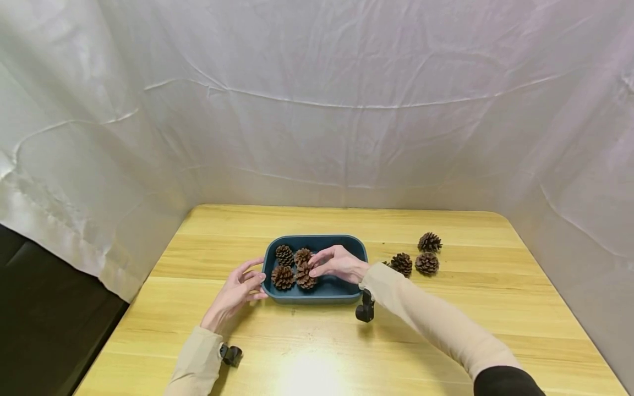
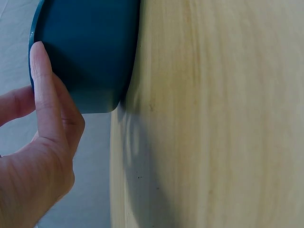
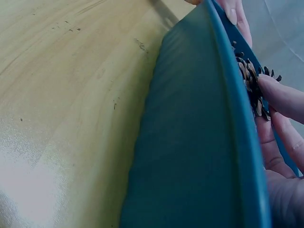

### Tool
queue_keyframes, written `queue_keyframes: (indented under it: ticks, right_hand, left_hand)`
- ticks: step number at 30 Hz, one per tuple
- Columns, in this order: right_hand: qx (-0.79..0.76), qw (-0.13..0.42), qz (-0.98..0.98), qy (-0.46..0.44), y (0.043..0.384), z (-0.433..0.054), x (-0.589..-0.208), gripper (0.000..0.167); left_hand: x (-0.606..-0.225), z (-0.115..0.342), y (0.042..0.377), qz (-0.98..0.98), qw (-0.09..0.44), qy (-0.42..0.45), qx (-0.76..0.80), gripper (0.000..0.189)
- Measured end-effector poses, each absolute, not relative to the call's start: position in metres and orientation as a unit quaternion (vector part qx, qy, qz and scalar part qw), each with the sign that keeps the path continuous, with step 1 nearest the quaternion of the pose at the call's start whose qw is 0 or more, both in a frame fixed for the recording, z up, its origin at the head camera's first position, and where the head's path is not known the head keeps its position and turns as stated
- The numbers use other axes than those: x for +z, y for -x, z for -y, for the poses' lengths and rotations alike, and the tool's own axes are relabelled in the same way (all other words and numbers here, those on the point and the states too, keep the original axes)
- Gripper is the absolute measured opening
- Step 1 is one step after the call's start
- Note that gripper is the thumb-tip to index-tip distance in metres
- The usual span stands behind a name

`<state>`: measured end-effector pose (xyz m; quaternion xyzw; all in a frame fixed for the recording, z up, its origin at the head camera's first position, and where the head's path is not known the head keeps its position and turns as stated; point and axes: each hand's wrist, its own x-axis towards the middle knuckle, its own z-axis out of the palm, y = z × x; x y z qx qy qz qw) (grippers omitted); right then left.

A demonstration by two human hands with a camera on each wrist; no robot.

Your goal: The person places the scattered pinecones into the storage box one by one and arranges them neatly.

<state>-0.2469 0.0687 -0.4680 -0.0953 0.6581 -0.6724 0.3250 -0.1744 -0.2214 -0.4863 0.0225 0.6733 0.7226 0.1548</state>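
Note:
A dark blue rectangular tray (image 1: 317, 300) with rounded corners lies on the wooden table, several pine cones grouped in its left half. My left hand (image 1: 234, 292) grips the tray's left end, the thumb (image 2: 43, 90) at the rim and the other fingers around the end wall. Reaching in over the right side, my right hand (image 1: 342, 265) pinches a brown pine cone (image 1: 306, 276) between thumb and fingers, low inside the tray beside another pine cone (image 1: 283, 278). In the right wrist view the tray's long near wall (image 3: 190, 128) covers the lower part of that cone (image 3: 254, 88).
Right of the tray, several more pine cones (image 1: 427, 264) sit on the table (image 1: 495, 308), one partly behind the right sleeve (image 1: 426, 313). Small dark crumbs (image 3: 71, 26) dot the wood. Pale curtains (image 1: 346, 137) hang behind the table and on both sides.

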Motion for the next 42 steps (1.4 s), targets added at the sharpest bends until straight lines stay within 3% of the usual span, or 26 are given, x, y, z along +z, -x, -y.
queue_keyframes:
  ticks: [42]
  right_hand:
    - [-0.657,0.325,-0.673,0.097,0.2463,-0.061,-0.4768,0.03]
  left_hand:
    - [-0.4865,0.2218,0.1744,-0.663,0.159,-0.028,0.731,0.059]
